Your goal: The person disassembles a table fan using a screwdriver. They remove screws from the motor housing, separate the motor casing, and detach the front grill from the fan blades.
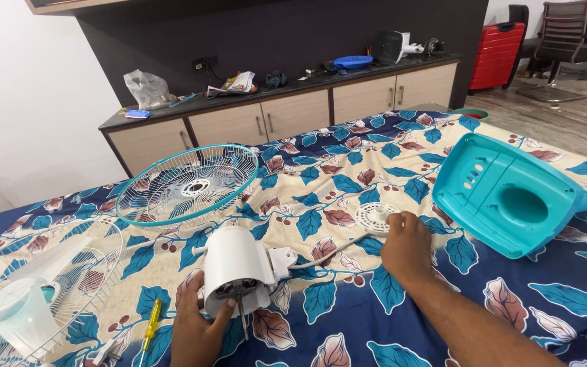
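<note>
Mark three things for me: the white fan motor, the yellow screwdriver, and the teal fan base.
white fan motor [236, 265], head view, on the curved side of its housing.
yellow screwdriver [151, 325], head view, on the middle of its handle.
teal fan base [511, 197], head view, on its inner face by the round recess.

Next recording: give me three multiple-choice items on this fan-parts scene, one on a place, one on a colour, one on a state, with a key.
1. Where does the yellow-handled screwdriver lie?
A. left of the left hand
B. on the dark counter
C. inside the base

2. What colour is the plastic fan base shell?
A. red
B. turquoise
C. white

3. How is the white cylindrical fan motor housing held?
A. lifted clear of the bed
C. untouched
B. gripped by the left hand, resting on the leaf-print bedsheet

Key: 1 A, it lies on the sheet beside that hand. 2 B, the shell is turquoise. 3 B, the fingers wrap its lower end; the right hand rests by the white round disc.
</note>
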